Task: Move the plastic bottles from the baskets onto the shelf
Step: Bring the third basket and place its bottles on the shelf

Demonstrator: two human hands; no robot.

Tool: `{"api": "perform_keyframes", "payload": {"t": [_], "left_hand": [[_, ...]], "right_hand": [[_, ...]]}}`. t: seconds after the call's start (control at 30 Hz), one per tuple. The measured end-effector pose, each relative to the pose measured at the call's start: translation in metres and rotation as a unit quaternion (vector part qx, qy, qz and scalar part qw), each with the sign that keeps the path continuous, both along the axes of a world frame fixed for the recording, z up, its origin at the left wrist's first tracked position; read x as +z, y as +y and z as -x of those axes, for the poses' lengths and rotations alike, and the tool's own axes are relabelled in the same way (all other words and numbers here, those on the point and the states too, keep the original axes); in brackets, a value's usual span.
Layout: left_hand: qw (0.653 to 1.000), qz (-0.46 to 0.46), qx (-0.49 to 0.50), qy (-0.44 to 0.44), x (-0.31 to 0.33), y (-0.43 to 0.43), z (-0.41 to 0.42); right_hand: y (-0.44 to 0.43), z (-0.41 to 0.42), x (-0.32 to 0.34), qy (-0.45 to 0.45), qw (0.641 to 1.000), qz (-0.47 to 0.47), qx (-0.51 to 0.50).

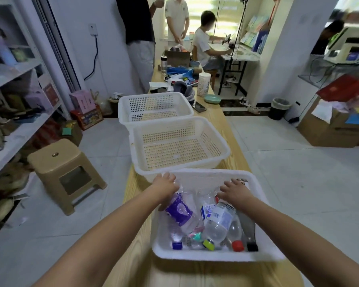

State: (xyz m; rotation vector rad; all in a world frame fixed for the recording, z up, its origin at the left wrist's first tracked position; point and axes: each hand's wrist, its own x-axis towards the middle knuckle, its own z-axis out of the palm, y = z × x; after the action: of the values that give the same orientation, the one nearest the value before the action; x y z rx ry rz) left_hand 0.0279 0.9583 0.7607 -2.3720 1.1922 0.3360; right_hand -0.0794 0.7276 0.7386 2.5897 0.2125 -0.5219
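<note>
A white basket [263,241] at the near end of the wooden table holds several plastic bottles lying on their sides. Among them are a purple-labelled bottle [179,212] with a blue cap, a blue-and-white-labelled bottle [216,220] with a yellow cap, and a red-capped bottle [236,237]. My left hand [166,187] is down in the basket's far left corner, fingers curled over the purple-labelled bottle's base. My right hand [235,191] lies over the bottles' bases at the far right; what its fingers hold is hidden. The shelf [19,104] stands on the left.
Two more baskets, one cream [222,146] and one white [122,108], sit further along the table with nothing visible in them. A brown plastic stool [58,158] stands between the table and the shelf. Three people and clutter fill the table's far end. Cardboard boxes [330,129] sit on the right.
</note>
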Motion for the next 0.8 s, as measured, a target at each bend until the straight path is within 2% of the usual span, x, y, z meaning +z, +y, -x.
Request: {"api": "perform_keyframes", "payload": {"t": [0.17, 0.27, 0.33, 0.4, 0.47, 0.5, 0.67, 0.8], "left_hand": [[0.996, 0.087, -0.029, 0.013, -0.005, 0.028, 0.006], [0.993, 0.114, -0.04, 0.008, -0.007, 0.046, 0.012], [0.991, 0.128, -0.048, 0.003, -0.008, 0.054, 0.015], [0.988, 0.148, -0.039, 0.015, -0.008, 0.06, 0.017], [0.984, 0.173, -0.035, 0.026, -0.007, 0.066, 0.018], [0.982, 0.183, -0.036, 0.024, -0.007, 0.069, 0.02], [0.968, 0.246, -0.041, 0.009, -0.013, 0.08, 0.037], [0.932, 0.353, 0.033, 0.072, 0.002, 0.072, 0.055]], "right_hand": [[0.019, 0.034, 0.004, -0.029, 0.99, 0.067, -0.121], [0.03, 0.079, 0.002, -0.054, 0.976, 0.058, -0.203], [0.044, 0.108, 0.0, -0.107, 0.962, 0.047, -0.246], [0.057, 0.128, -0.001, -0.2, 0.932, 0.056, -0.297], [0.069, 0.148, -0.006, -0.298, 0.904, 0.052, -0.3], [0.077, 0.159, -0.007, -0.318, 0.89, 0.039, -0.324], [0.126, 0.199, -0.017, -0.324, 0.786, -0.013, -0.527], [0.156, 0.225, -0.02, -0.334, 0.692, -0.052, -0.639]]}}
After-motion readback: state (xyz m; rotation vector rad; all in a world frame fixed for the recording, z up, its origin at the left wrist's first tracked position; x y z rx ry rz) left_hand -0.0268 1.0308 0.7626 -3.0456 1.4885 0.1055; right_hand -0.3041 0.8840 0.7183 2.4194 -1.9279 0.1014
